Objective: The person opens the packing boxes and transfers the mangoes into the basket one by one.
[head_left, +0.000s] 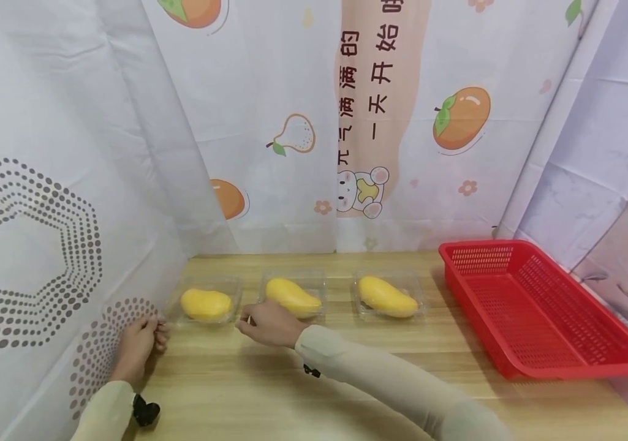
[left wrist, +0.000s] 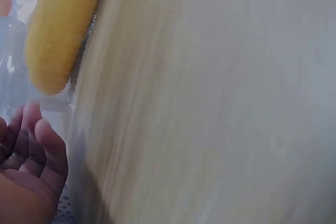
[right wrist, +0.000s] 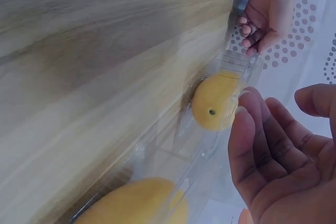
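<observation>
Three yellow mangoes lie in clear plastic boxes in a row along the back of the table: a left mango (head_left: 206,305), a middle mango (head_left: 293,297) and a right mango (head_left: 388,296). Beside the left end of the left clear box (head_left: 211,283) is my left hand (head_left: 138,346), its fingers loosely bent around nothing. Whether its fingertips touch that box I cannot tell. My right hand (head_left: 271,324) hovers between the left and middle boxes, partly in front of the middle clear box (head_left: 319,280). In the right wrist view its fingers are relaxed and hold nothing.
A red plastic basket (head_left: 548,300) with slotted walls stands on the right side of the wooden table (head_left: 225,392). The right mango's clear box (head_left: 421,288) sits left of it. Printed curtains (head_left: 269,202) hang behind the table and at both sides.
</observation>
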Available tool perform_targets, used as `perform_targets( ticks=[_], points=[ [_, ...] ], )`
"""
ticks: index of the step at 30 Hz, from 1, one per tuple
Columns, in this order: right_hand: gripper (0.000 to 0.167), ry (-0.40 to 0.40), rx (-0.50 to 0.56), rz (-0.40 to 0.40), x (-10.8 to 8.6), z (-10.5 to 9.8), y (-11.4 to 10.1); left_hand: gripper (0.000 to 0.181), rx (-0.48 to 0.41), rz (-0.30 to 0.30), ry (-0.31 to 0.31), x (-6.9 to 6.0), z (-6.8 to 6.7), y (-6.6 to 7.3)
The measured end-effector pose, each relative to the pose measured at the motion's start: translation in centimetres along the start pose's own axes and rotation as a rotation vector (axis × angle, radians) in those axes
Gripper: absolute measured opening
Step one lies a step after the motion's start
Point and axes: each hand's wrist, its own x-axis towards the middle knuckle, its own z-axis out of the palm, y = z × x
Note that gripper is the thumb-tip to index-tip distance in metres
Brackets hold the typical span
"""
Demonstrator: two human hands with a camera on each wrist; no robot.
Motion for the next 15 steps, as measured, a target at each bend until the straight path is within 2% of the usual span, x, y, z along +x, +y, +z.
perform_targets(
  ticks=[6, 10, 15],
  points=[
    [0.024, -0.002, 0.018, 0.007, 0.4, 0.2, -0.5, 0.036, -0.173, -0.067, -0.032, -0.2, 0.0, -0.1],
    [0.026, -0.008, -0.007, 0.011, 0.8, 0.4, -0.8, 0.027, -0.298, -0.109, -0.062, -0.2, -0.5, -0.2],
    [0.025, -0.017, -0.031, 0.020, 1.6, 1.1, -1.2, 0.020, -0.421, -0.085, -0.162, -0.3, -1.3, -0.7]
  ],
)
